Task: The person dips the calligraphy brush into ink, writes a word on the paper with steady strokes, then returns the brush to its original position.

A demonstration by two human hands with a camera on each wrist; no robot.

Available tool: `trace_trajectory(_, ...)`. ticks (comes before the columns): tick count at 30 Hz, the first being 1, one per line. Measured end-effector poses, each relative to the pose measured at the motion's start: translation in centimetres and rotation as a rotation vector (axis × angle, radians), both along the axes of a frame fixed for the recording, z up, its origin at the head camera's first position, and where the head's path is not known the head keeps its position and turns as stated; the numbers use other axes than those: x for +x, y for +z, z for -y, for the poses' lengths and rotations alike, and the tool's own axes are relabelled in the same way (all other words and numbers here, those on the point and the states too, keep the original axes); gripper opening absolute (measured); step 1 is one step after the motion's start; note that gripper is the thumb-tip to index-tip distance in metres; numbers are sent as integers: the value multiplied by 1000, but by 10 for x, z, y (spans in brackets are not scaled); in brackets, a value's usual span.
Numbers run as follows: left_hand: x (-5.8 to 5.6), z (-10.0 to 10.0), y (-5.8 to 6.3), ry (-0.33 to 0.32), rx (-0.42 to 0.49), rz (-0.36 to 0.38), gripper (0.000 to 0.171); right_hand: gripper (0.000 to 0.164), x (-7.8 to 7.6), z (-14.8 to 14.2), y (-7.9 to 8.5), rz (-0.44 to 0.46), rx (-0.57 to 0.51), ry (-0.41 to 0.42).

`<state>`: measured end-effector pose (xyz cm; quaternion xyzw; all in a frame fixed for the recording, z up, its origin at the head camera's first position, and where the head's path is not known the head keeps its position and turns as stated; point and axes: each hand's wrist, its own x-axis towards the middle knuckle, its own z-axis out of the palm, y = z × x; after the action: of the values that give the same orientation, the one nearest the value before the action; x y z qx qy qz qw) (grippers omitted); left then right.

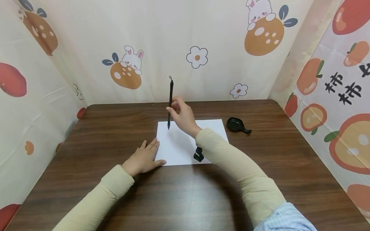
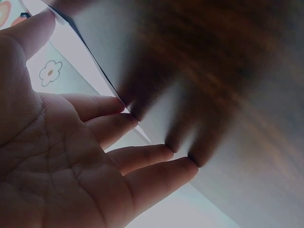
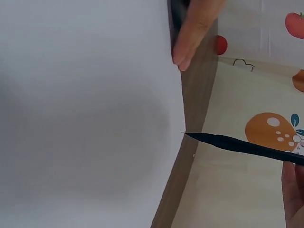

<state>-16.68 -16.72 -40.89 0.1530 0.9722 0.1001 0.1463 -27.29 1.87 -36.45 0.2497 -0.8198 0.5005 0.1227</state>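
Observation:
My right hand (image 1: 184, 116) pinches a black writing brush (image 1: 171, 91) between thumb and fingers. The brush stands nearly upright, with a hanging loop on top and its dark pointed tip downward. Beneath it a white sheet of paper (image 1: 176, 146) lies on the table. In the right wrist view, a gap cannot be judged between the brush tip (image 3: 192, 135) and the paper. My left hand (image 1: 144, 158) rests at the paper's left edge with fingers straight and spread. Seen from below in the left wrist view, its fingertips (image 2: 183, 164) touch the table and paper edge.
A small black dish with a handle (image 1: 235, 124) sits right of the paper on the brown wooden table (image 1: 179, 199). Near my right sleeve, a black object (image 1: 198, 154) shows partly over the paper; its kind is unclear. Printed curtains (image 1: 173, 41) stand behind and at both sides.

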Motion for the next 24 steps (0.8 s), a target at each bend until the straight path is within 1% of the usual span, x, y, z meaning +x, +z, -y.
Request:
trace_trajectory(4, 0, -1, 0, -1, -4, -5, 91, 26, 2, 5, -5, -10, 29, -16)
trace_trajectory(9, 0, -1, 0, 1, -8, 0, 90, 26, 5, 8, -10, -42, 52, -19)
trace_trajectory(16, 0, -2, 0, 4, -11, -4, 90, 24, 7, 10, -12, -62, 53, -9)
trace_trajectory(24, -1, -3, 0, 6, -9, -2, 90, 28, 10, 10, -14, -68, 74, -4)
